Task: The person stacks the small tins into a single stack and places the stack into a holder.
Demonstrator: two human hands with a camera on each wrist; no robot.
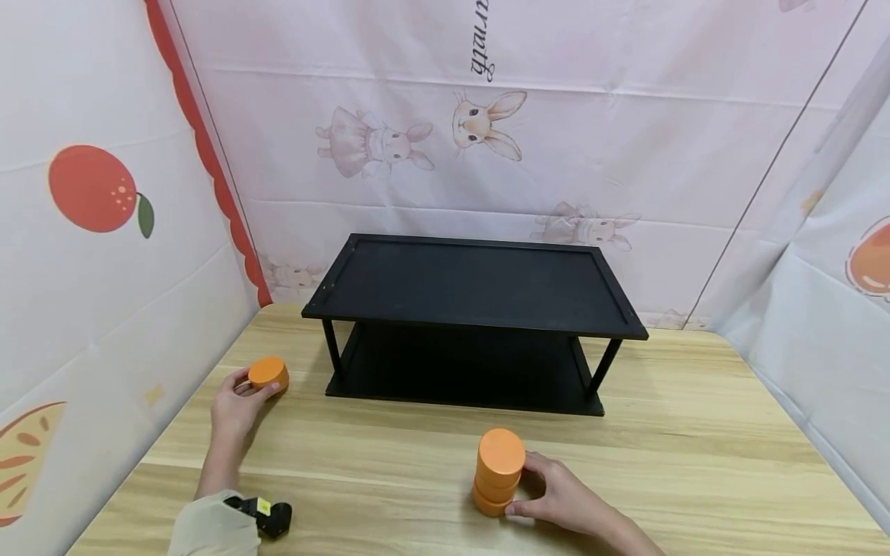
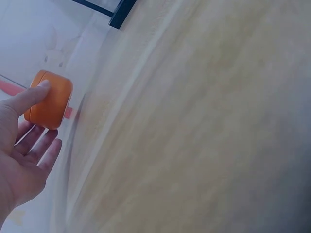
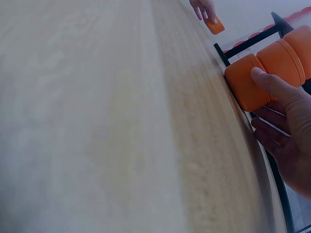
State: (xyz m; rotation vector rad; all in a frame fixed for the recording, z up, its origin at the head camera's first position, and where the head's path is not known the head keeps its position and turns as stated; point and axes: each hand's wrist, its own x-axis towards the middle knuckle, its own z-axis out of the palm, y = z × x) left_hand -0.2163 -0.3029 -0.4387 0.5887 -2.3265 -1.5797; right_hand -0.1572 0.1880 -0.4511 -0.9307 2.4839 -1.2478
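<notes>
At the table's left side, my left hand (image 1: pixel 236 405) pinches a short, round orange tin (image 1: pixel 267 373) between thumb and fingers. The left wrist view shows the thumb (image 2: pixel 34 97) lying across the side of this tin (image 2: pixel 53 104), with a lid seam near one end. Whether it touches the table is unclear. Toward the front, right of the middle, three similar orange tins stand in a stack (image 1: pixel 501 455). My right hand (image 1: pixel 563 494) grips the stack low down from the right. Up close, its thumb (image 3: pixel 272 85) presses the bottom tin (image 3: pixel 243 87).
A black two-tier shelf (image 1: pixel 480 282) stands at the back middle of the wooden table (image 1: pixel 375 463), behind the stack. Printed cloth (image 1: pixel 292 147) hangs around the back and sides. A black camera (image 1: pixel 274 519) is strapped at the left sleeve.
</notes>
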